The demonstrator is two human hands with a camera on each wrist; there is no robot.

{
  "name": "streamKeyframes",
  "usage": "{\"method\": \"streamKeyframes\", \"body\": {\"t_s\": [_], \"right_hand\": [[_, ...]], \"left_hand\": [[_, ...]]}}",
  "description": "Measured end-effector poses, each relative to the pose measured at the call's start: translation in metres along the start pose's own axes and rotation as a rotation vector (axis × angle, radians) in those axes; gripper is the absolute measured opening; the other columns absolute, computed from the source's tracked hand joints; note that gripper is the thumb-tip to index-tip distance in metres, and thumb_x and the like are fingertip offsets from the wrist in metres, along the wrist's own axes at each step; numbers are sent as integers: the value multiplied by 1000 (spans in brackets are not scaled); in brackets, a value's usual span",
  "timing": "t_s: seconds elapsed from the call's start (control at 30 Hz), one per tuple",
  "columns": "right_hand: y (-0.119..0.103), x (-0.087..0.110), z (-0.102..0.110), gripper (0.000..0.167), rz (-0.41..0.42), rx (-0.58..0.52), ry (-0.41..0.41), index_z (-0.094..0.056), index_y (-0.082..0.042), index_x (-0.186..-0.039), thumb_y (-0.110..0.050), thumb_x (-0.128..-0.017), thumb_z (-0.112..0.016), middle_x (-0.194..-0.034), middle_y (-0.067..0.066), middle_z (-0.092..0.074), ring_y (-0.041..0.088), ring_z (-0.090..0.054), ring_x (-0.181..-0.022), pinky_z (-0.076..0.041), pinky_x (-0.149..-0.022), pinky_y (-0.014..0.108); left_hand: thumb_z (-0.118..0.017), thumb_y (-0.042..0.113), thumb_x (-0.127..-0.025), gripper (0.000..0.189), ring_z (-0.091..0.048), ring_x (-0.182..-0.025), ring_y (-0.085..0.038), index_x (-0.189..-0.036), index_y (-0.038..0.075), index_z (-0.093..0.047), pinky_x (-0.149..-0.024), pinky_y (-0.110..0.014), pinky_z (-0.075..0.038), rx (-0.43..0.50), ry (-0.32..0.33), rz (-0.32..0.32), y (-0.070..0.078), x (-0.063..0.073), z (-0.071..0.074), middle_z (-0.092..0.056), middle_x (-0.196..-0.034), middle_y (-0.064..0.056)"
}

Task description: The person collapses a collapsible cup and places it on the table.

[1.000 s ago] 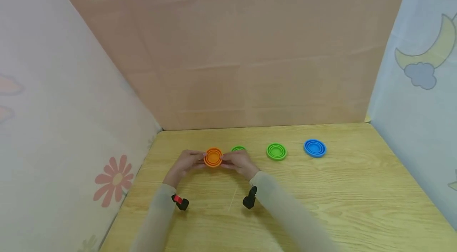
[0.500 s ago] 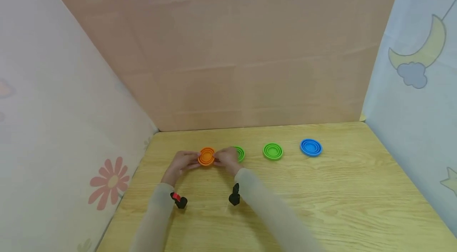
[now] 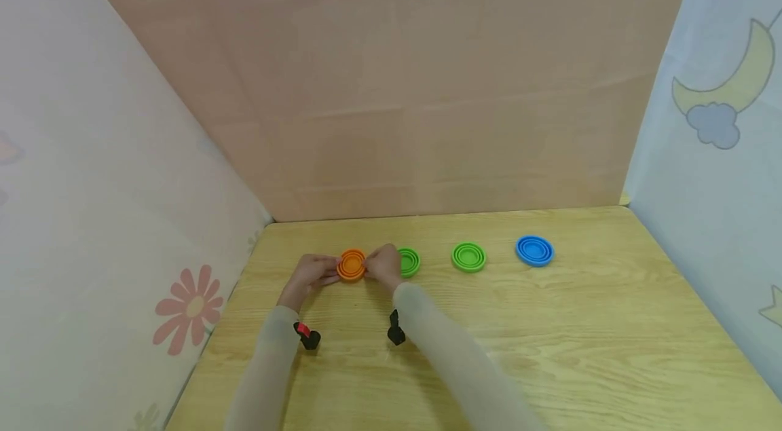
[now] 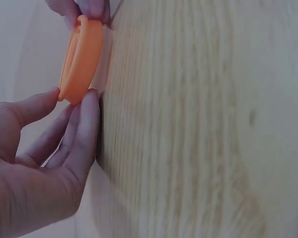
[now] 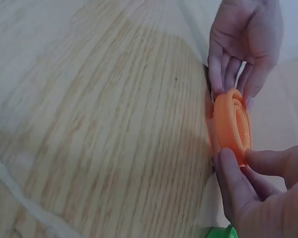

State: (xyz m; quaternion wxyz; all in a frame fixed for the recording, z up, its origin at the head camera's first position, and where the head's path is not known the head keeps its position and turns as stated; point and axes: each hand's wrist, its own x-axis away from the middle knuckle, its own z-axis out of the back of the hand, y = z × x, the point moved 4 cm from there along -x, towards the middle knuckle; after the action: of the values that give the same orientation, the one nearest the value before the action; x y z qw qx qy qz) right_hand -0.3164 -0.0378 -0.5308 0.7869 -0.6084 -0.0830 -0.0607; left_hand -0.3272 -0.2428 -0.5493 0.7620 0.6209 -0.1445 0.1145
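Observation:
An orange collapsible cup, folded flat into concentric rings, is held between both hands close over the wooden table. My left hand pinches its left edge, thumb on the upper rim and fingers beneath, as the left wrist view shows. On the opposite edge, my right hand pinches the rim between thumb and fingers. In the right wrist view the cup is seen from the side, with both hands gripping its ends. Just right of the right hand lies a green collapsible cup, partly hidden by that hand.
Farther right along the table lie a second green collapsible cup and a blue one, both folded flat. A brown panel stands at the back edge. Patterned light walls rise at the left and right.
Both hands have shifted slightly left with the orange cup between them. More of the nearest green cup shows beside the right hand. The head view has moved a little.

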Motion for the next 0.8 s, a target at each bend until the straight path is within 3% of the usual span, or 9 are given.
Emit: {"method": "streamKeyframes", "body": {"t_s": [0.2, 0.4, 0.7, 0.8], "right_hand": [[1, 2, 3, 11, 124, 235, 104, -80, 1, -84, 2, -89, -71, -86, 15, -79, 21, -69, -76, -59, -66, 31], [0, 3, 3, 16, 168, 268, 73, -81, 2, -83, 3, -92, -67, -82, 14, -79, 20, -67, -70, -57, -61, 29], [-3, 5, 10, 14, 164, 241, -18, -79, 5, -82, -3, -91, -72, -71, 15, -74, 12, -52, -54, -41, -48, 21], [-5, 5, 18, 20, 208, 215, -25, -79, 5, -84, -12, -94, -75, -71, 16, -74, 11, -51, -52, -43, -47, 22]], "left_hand": [[-69, 12, -102, 30, -74, -77, -9, -124, -8, -73, -76, -26, -67, -143, 4, -36, 1, 1, -3, -80, -107, -14], [-72, 13, -100, 23, -72, -76, -6, -112, -5, -79, -71, -21, -65, -277, 75, -86, 5, 3, -5, -81, -107, -16], [-65, 6, -103, 22, -72, -77, -9, -115, -8, -77, -70, -21, -64, -250, 88, -97, 2, 5, -4, -78, -114, -23], [-60, 5, -104, 24, -72, -78, -11, -118, -8, -75, -70, -22, -64, -230, 97, -103, 2, 6, -2, -77, -111, -23]]}}
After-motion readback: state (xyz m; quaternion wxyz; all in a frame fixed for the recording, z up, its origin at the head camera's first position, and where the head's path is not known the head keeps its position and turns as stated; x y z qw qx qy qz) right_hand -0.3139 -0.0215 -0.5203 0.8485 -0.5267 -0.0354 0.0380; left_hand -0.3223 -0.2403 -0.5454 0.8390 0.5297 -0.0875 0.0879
